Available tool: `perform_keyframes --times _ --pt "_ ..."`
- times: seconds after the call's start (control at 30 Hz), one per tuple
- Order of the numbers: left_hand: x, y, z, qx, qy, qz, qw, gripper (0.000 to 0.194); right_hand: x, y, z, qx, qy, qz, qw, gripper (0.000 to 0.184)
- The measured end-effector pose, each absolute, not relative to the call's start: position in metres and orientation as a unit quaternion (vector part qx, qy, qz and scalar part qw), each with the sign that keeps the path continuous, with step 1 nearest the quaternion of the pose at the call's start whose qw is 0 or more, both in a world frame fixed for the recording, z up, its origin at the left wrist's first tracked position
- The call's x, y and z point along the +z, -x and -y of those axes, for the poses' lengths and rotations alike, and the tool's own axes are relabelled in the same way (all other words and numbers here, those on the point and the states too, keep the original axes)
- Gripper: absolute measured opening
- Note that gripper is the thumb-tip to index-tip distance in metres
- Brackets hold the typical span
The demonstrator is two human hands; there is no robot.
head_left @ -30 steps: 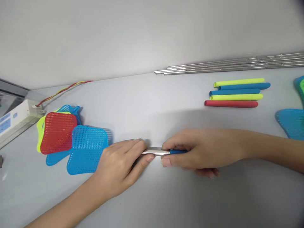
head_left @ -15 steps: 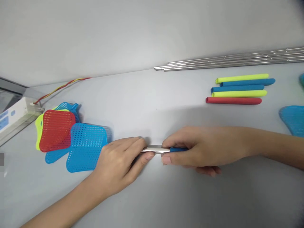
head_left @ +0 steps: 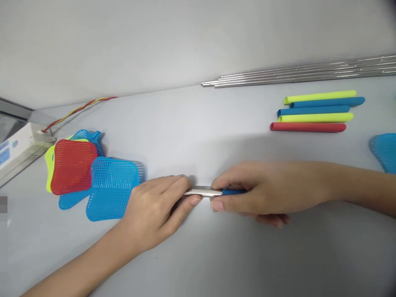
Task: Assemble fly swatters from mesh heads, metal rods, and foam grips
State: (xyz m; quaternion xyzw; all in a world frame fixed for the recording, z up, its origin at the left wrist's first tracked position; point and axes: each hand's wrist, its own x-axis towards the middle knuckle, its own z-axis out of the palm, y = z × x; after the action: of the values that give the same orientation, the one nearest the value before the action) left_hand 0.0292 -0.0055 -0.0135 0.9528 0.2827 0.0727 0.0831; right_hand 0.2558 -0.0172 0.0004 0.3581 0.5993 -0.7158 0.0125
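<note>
My left hand (head_left: 153, 208) is closed around a shiny metal rod (head_left: 204, 192), with the thumb along its near side. From the right, my right hand (head_left: 269, 187) pinches the same rod where it meets a blue handle sleeve (head_left: 233, 192). Most of the sleeve is hidden under the right palm and fingers. A short bare length of metal shows between the two hands. Beside my left hand lies a blue mesh fly swatter head (head_left: 113, 189), partly covered by that hand. A red swatter head (head_left: 74, 167) overlaps others behind it.
Several yellow, blue and red handle sleeves (head_left: 307, 127) lie in a row at the right. Long metal rods (head_left: 278, 76) rest along the wall behind them. A white power strip (head_left: 24, 144) with a twisted cord (head_left: 80, 108) is at the left. Another blue piece (head_left: 385, 150) is at the right edge.
Both hands keep the same hold on the rod and sleeve, almost without moving. The view has shifted slightly, so the sleeves and rods at the back appear a little higher.
</note>
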Motion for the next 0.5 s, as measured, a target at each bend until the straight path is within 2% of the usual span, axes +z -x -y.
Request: perform_keyframes --times 0.4,0.5 --pt "-0.0126 -0.0297 0.0056 0.073 -0.952 -0.285 0.080 0.027 0.0008 -0.2560 0.0181 -0.717 -0.351 -0.601 0.026 0.029" --pt "-0.0127 -0.0300 0.0053 0.072 -0.955 -0.280 0.065 0.029 0.0023 -0.2531 0.0206 -0.653 -0.386 -0.651 0.014 0.030"
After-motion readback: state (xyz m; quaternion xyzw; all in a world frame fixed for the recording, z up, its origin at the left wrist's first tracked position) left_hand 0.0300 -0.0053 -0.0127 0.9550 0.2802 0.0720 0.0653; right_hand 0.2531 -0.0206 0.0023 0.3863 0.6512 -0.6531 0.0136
